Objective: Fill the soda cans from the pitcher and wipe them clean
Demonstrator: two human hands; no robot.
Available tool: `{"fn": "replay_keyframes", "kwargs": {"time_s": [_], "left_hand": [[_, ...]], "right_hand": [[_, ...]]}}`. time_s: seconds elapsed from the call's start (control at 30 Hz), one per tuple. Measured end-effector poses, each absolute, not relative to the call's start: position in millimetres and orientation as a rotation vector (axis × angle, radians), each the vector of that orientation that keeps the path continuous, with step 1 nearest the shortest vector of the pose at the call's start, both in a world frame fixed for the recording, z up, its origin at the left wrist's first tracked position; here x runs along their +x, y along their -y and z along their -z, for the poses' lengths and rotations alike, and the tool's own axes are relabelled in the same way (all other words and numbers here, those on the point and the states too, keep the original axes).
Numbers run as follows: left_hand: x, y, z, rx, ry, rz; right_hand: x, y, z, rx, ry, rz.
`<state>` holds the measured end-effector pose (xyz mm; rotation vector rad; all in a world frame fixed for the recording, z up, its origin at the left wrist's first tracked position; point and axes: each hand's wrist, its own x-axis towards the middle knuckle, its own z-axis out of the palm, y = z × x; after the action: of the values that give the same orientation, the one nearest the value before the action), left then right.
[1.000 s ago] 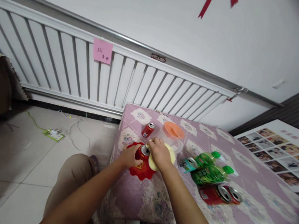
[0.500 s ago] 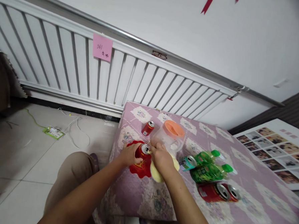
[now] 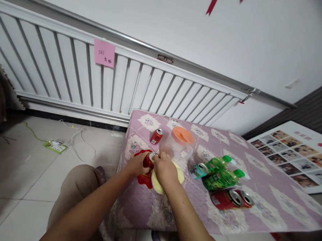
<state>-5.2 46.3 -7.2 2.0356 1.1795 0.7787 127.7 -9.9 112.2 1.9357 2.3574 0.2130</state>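
Observation:
My left hand (image 3: 136, 165) is wrapped round the side of a red drink can (image 3: 149, 160). The can is over a red scalloped plate (image 3: 145, 181) near the table's left end. My right hand (image 3: 165, 169) is closed on a soft yellow cloth (image 3: 180, 174), its fingertips at the rim of the can's top. The cloth spreads out under and beside the hand and partly covers the plate. Behind the hands stands a clear plastic pitcher (image 3: 172, 149) with an orange lid. A second red can (image 3: 156, 137) stands upright to the pitcher's left.
Right of my hands lie a teal can (image 3: 196, 171), two green bottles (image 3: 218, 180) and two large red cans (image 3: 223, 200). A flowered cloth covers the table (image 3: 137, 216). A white radiator (image 3: 119, 86) runs behind it. A power strip (image 3: 55, 146) with cables lies on the floor.
My right hand has moved with the yellow cloth closer over the can's top, and the cloth now covers more of the plate. The view has shifted slightly.

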Motion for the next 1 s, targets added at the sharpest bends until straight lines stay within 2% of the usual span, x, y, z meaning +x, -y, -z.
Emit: {"fn": "replay_keyframes", "kwargs": {"time_s": [0.53,0.8,1.0], "left_hand": [[-6,-45,5,2.083,-1.199,-0.784],[-7,-45,2,2.085,-1.227,-0.734],[-7,-45,2,2.072,-1.237,-0.726]], "right_hand": [[165,-25,-130,1.808,-2.376,-0.315],[153,-59,-126,1.603,-2.5,-0.176],[161,-47,-125,1.686,-2.469,-0.107]]}}
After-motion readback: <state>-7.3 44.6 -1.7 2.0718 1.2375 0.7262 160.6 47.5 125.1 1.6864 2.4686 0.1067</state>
